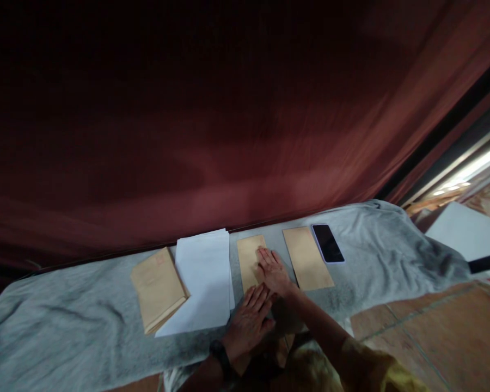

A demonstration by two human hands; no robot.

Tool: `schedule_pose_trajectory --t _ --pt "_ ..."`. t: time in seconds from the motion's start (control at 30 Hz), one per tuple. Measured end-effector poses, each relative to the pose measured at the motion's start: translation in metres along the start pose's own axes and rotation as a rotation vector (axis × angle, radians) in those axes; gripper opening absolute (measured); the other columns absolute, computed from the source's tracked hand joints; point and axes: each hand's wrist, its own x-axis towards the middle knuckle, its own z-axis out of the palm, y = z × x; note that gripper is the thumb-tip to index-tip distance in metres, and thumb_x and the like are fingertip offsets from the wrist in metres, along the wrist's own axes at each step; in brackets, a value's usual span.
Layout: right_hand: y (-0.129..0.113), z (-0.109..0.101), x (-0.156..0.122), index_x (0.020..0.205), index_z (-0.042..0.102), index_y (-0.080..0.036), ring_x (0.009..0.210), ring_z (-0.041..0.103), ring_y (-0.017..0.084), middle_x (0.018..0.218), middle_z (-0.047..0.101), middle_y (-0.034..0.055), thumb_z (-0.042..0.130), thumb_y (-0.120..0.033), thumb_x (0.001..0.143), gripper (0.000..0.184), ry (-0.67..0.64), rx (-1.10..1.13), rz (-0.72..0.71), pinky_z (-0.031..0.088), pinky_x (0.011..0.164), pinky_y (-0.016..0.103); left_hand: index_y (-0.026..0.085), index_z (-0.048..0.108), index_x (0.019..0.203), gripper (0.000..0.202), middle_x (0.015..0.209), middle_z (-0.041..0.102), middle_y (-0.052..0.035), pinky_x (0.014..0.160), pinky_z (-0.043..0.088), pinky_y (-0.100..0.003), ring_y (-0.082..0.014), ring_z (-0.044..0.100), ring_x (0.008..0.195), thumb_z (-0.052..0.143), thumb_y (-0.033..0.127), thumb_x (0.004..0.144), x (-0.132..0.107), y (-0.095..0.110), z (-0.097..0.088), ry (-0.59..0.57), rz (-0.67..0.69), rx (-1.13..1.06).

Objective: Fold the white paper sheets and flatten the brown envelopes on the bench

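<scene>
A tan envelope (248, 256) lies in the middle of a grey cloth-covered table (73, 316). My right hand (274, 272) rests flat on it, fingers stretched out and together. My left hand (249, 321), with a dark watch on the wrist, lies flat at the envelope's near end, fingers extended. Left of the envelope sits a stack of white paper (202, 280). Further left is a stack of tan envelopes (158, 288). Another tan envelope (307, 258) lies to the right.
A black phone (328, 243) lies face up beside the right envelope. A dark red curtain (212, 120) hangs behind the table. At the far right are a white board (465, 231) and a brown tiled floor (433, 326).
</scene>
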Motion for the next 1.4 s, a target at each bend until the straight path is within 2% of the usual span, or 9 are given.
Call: schedule_pose_trajectory --t 0.2,0.37,0.5,0.7,0.8,0.9,1.2,1.3,1.4 --pt "0.001 0.008 0.030 0.153 0.035 -0.002 0.148 0.032 0.029 0.158 0.036 0.0215 0.038 -0.033 0.103 0.058 0.034 -0.011 0.135 0.025 0.122 0.051 0.027 0.020 0.160 0.063 0.166 0.026 -0.0060 0.123 0.025 -0.044 -0.0229 0.029 0.151 0.042 0.043 0.103 -0.001 0.002 -0.002 -0.016 -0.005 0.020" --pt "-0.001 0.006 0.029 0.153 0.033 -0.003 0.149 0.031 0.030 0.158 0.035 0.0219 0.035 -0.034 0.103 0.059 0.060 0.007 0.137 0.025 0.121 0.053 0.023 0.014 0.161 0.065 0.166 0.024 -0.0063 0.124 0.023 -0.042 -0.0215 0.026 0.152 0.039 0.040 0.104 -0.009 0.007 0.008 -0.040 -0.031 0.017" --pt "-0.003 0.001 0.000 0.154 0.034 -0.006 0.149 0.032 0.028 0.159 0.036 0.0196 0.033 -0.032 0.103 0.057 0.019 0.005 0.096 0.027 0.121 0.051 0.022 0.020 0.160 0.066 0.164 0.029 -0.0070 0.124 0.023 -0.044 -0.0228 0.028 0.151 0.041 0.047 0.102 -0.010 0.009 0.010 -0.025 -0.043 -0.025" --pt "-0.015 -0.015 -0.074 0.155 0.035 -0.013 0.148 0.034 0.027 0.160 0.036 0.0152 0.037 -0.034 0.104 0.055 -0.021 0.008 0.003 0.029 0.120 0.049 0.016 0.039 0.152 0.063 0.156 0.045 -0.0109 0.124 0.025 -0.044 -0.0239 0.038 0.147 0.041 0.052 0.101 -0.008 0.011 0.011 -0.014 -0.079 -0.054" --pt "-0.022 -0.024 -0.107 0.155 0.035 -0.016 0.149 0.033 0.026 0.161 0.035 0.0131 0.038 -0.032 0.104 0.053 -0.044 -0.004 -0.082 0.030 0.121 0.050 0.016 0.034 0.154 0.065 0.159 0.041 -0.0107 0.124 0.025 -0.043 -0.0225 0.034 0.148 0.041 0.051 0.101 -0.009 0.011 0.015 0.006 -0.073 -0.046" --pt "-0.023 -0.032 -0.130 0.157 0.030 -0.015 0.149 0.032 0.026 0.161 0.035 0.0133 0.041 -0.035 0.104 0.058 -0.040 -0.028 -0.094 0.029 0.122 0.049 0.016 0.027 0.157 0.068 0.161 0.036 -0.0099 0.124 0.026 -0.042 -0.0222 0.032 0.150 0.042 0.051 0.101 -0.012 0.012 0.021 0.022 -0.089 -0.019" --pt "-0.024 -0.037 -0.144 0.159 0.025 -0.015 0.148 0.035 0.025 0.160 0.037 0.0127 0.040 -0.037 0.105 0.060 -0.045 -0.050 -0.044 0.026 0.123 0.047 0.012 0.024 0.158 0.068 0.160 0.038 -0.0152 0.121 0.033 -0.048 -0.0283 0.033 0.149 0.043 0.044 0.101 -0.039 0.036 0.030 0.129 -0.369 0.053" --pt "-0.025 -0.035 -0.144 0.157 0.028 -0.012 0.147 0.035 0.025 0.158 0.040 0.0145 0.041 -0.038 0.105 0.060 -0.009 -0.078 -0.068 0.026 0.123 0.047 0.011 0.026 0.157 0.064 0.158 0.041 -0.0173 0.120 0.035 -0.050 -0.0282 0.034 0.148 0.038 0.041 0.103 -0.021 0.035 0.029 0.160 -0.415 0.072" --pt "-0.023 -0.032 -0.145 0.154 0.035 -0.008 0.146 0.037 0.026 0.155 0.044 0.0168 0.043 -0.038 0.104 0.058 0.031 -0.121 -0.100 0.026 0.123 0.048 0.009 0.031 0.154 0.061 0.159 0.039 -0.0169 0.121 0.032 -0.047 -0.0258 0.032 0.150 0.035 0.042 0.104 0.016 0.024 0.028 0.129 -0.402 0.075"
